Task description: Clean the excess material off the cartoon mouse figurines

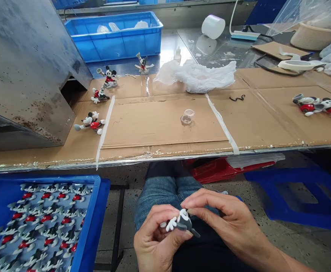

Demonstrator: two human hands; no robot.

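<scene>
Low over my lap, both hands meet on a small cartoon mouse figurine [182,222] in grey, black and white. My left hand [156,238] grips its body from below, a white glove-shaped part sticking out by my thumb. The fingertips of my right hand [224,219] pinch the figurine's head from above. To my lower left stands a blue bin [95,211] packed with several figurines of the same kind. More finished figurines [90,122] lie or stand on the cardboard-covered table [159,128] at the left.
A grey metal machine housing [26,68] fills the table's left. A small clear cup [187,116], crumpled white plastic [199,75], a black hook piece [237,98] and two figurines [318,105] at right lie on the cardboard. Blue crate [117,36] at back; blue stool [296,192] under the table.
</scene>
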